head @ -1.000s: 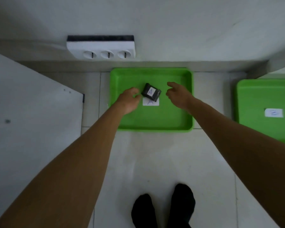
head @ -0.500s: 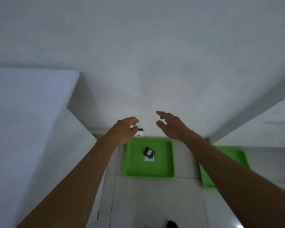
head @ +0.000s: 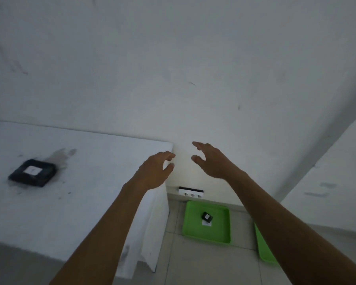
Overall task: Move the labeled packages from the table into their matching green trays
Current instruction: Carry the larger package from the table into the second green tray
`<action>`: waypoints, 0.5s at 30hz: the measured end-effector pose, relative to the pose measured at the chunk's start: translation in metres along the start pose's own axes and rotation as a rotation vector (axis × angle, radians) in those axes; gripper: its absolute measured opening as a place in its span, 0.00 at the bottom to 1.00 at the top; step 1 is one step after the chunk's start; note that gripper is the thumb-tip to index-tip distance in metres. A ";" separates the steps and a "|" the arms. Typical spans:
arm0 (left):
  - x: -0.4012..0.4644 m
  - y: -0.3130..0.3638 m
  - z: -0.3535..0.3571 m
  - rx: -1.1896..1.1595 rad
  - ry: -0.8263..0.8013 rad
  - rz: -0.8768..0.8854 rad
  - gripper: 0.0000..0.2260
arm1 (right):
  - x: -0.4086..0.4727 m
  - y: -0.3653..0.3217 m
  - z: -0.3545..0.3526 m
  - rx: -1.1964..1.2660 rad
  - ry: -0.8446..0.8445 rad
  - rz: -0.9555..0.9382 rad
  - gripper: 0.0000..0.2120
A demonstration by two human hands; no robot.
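1. White table (head: 80,202) fills the left of the view, its top smudged with dark marks; it stands against a plain white wall (head: 193,68).
2. Green tray (head: 207,233) lies on the tiled floor right of the table, below a white socket strip (head: 191,192). A second green tray (head: 263,251) shows only as a sliver past the right forearm.
3. Remaining black package (head: 32,173) sits on the far left of the table, flat, white label up. Long axis appears to run from near-left to far-right, one corner toward the camera. Label text is too blurred to read.
4. Left hand (head: 153,171) is raised over the table's right edge, fingers curled and slightly apart, holding nothing. Right hand (head: 212,161) is raised beside it, fingers spread, empty.
5. Small black package (head: 207,216) rests in the first tray, partly over the tray's paper label (head: 206,223), tilted.
6. Risks (judgement): the unread label may lead to the wrong tray; check it before carrying. The package is well apart from both hands, so a long reach may give a one-corner grab, and it could slip or rotate. The tilted small package covers part of the tray marker, which may confuse matching.
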State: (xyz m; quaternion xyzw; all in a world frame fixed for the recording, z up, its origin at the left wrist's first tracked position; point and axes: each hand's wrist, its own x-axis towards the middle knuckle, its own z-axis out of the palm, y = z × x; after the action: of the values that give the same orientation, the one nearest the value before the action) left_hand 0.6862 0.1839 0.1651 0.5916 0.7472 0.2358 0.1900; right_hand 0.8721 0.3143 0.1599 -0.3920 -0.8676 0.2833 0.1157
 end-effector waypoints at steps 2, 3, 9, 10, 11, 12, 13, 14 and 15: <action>-0.040 -0.015 -0.027 0.016 0.044 -0.003 0.17 | -0.020 -0.031 0.011 0.014 -0.020 -0.052 0.28; -0.058 -0.024 -0.041 0.018 0.068 -0.009 0.17 | -0.029 -0.046 0.019 0.017 -0.029 -0.077 0.28; -0.150 -0.095 -0.112 0.080 0.225 -0.047 0.18 | -0.054 -0.126 0.077 0.041 -0.054 -0.165 0.27; -0.162 -0.111 -0.122 0.092 0.238 -0.056 0.18 | -0.053 -0.140 0.088 0.040 -0.057 -0.171 0.27; -0.174 -0.128 -0.131 0.099 0.246 -0.068 0.18 | -0.052 -0.154 0.100 0.042 -0.062 -0.174 0.27; -0.185 -0.146 -0.141 0.102 0.249 -0.080 0.18 | -0.050 -0.168 0.113 0.045 -0.070 -0.175 0.27; -0.195 -0.164 -0.151 0.107 0.247 -0.089 0.18 | -0.048 -0.182 0.126 0.047 -0.076 -0.178 0.27; -0.204 -0.183 -0.161 0.114 0.243 -0.096 0.18 | -0.046 -0.196 0.140 0.047 -0.079 -0.180 0.27; -0.213 -0.201 -0.171 0.126 0.239 -0.103 0.18 | -0.042 -0.211 0.153 0.048 -0.079 -0.181 0.27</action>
State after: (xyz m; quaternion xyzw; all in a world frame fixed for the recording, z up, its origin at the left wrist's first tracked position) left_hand 0.4782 -0.0830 0.1900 0.5308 0.8073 0.2472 0.0740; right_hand 0.7061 0.1091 0.1587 -0.2977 -0.8963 0.3076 0.1156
